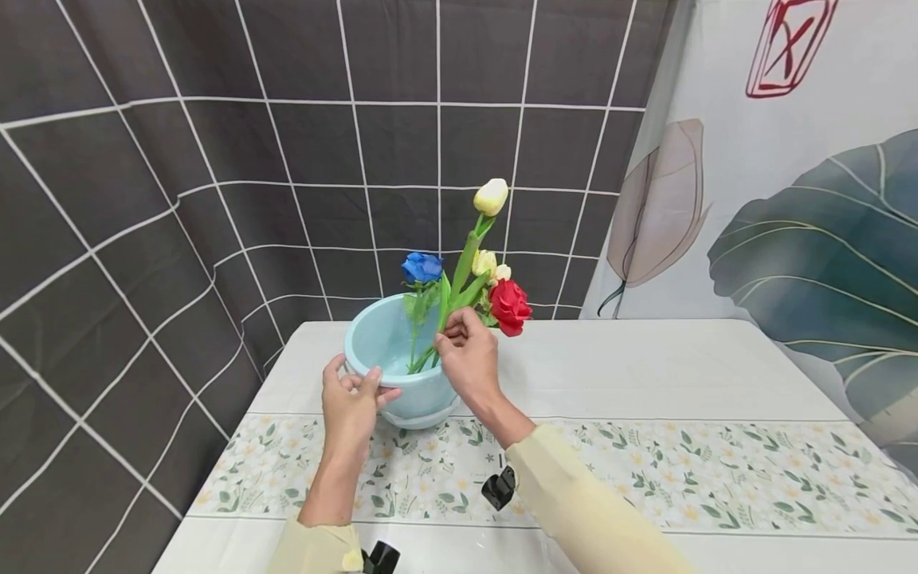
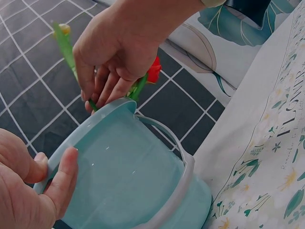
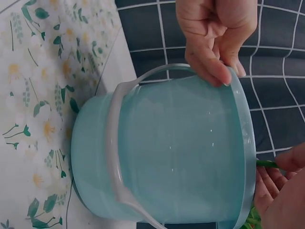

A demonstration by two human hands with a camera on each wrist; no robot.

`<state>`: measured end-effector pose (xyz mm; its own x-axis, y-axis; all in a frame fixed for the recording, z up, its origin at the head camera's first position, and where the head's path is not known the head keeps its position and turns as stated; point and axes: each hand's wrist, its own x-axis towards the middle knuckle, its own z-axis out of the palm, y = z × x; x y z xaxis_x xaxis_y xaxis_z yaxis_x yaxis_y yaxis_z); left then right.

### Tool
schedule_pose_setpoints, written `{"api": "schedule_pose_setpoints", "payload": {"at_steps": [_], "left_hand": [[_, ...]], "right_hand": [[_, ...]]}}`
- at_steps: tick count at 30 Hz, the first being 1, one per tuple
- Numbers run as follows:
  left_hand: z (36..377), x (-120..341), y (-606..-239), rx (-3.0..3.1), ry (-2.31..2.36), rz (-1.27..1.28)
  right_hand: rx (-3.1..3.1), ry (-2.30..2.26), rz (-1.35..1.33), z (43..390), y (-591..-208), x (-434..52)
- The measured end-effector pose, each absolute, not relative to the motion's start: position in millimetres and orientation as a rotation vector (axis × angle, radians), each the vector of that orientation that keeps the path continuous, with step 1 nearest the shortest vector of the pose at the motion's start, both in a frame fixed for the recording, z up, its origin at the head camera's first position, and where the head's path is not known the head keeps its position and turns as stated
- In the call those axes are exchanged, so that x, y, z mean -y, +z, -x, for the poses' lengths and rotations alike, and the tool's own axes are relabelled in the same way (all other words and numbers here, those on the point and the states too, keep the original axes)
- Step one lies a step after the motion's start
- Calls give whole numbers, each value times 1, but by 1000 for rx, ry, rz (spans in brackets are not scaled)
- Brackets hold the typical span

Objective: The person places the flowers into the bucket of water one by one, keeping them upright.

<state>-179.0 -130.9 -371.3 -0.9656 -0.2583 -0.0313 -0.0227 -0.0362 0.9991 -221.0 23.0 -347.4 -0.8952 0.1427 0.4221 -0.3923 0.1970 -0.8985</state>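
A light blue plastic bucket (image 1: pixel 387 339) with a pale handle (image 3: pixel 114 143) stands on the table near its far left corner. My left hand (image 1: pixel 351 399) grips the bucket's near rim (image 2: pixel 57 162), thumb outside and fingers over the edge. My right hand (image 1: pixel 466 351) pinches green flower stems (image 1: pixel 448 307) over the rim. The bunch has a blue rose (image 1: pixel 421 267), a red rose (image 1: pixel 511 307) and a pale yellow tulip (image 1: pixel 491 196), with the stems leaning into the bucket.
The table (image 1: pixel 645 375) carries a white cloth with a floral runner (image 1: pixel 681 478) across its front. A dark tiled backdrop (image 1: pixel 215 159) hangs behind and left, a leaf-print curtain (image 1: pixel 803 199) to the right. The table's left edge lies close to the bucket.
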Motion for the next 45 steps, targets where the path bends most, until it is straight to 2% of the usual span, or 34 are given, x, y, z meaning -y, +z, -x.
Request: {"api": "schedule_pose_setpoints", "payload": {"at_steps": [7, 18, 26, 36, 40, 45], "left_hand": [[178, 131, -370, 2076, -2121, -306], [180, 130, -371, 2038, -2154, -297], [179, 129, -370, 2059, -2143, -303], [182, 132, -371, 2044, -2163, -298], [181, 134, -372, 2079, -2132, -305], [178, 138, -372, 2257, -1880, -347]], "right_hand": [[2204, 1542, -269, 219, -347, -21], [2319, 1162, -498, 214, -347, -20], [2174, 1428, -462, 209, -348, -26], [1727, 2359, -266, 206, -337, -44], [1697, 2347, -228, 202, -338, -58], [1927, 1992, -228, 194, -340, -83]]}}
